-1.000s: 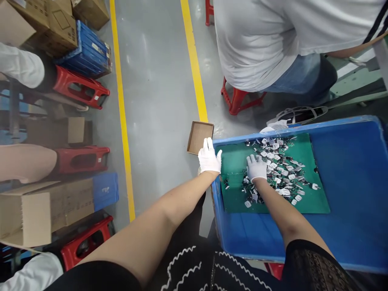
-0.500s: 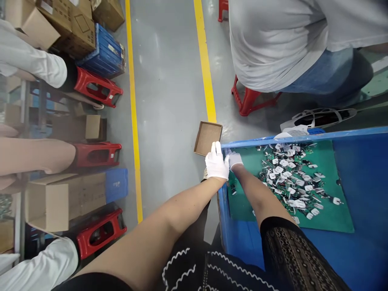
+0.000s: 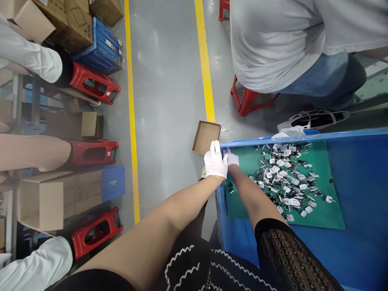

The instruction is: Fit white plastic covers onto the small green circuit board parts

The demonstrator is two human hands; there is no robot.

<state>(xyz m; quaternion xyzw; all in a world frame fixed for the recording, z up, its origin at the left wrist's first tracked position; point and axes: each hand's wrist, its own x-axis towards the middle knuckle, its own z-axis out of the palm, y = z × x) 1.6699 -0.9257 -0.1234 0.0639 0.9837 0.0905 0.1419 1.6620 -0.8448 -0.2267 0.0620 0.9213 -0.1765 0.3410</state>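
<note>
Both my hands wear white gloves. My left hand (image 3: pixel 215 161) rests at the near-left corner of a large blue tray (image 3: pixel 357 182), fingers held together and pointing away, next to a small open cardboard box (image 3: pixel 206 136) on the floor. My right hand (image 3: pixel 232 158) lies just inside that same corner, touching my left hand; its fingers are curled and I cannot make out what they hold. A green mat (image 3: pixel 245 202) in the tray carries a pile of several small white and green parts (image 3: pixel 287 178), to the right of both hands.
A person in a white shirt (image 3: pixel 287 40) sits on a red stool (image 3: pixel 248 99) just beyond the tray. Yellow floor lines (image 3: pixel 130 105) mark an aisle. Left of it stand red stools (image 3: pixel 93 83), cardboard boxes (image 3: pixel 57 198), blue crates (image 3: pixel 100 48) and other people's arms.
My right hand left the pile of parts and came across to the tray's left corner, meeting my left hand. My left hand stayed at the corner.
</note>
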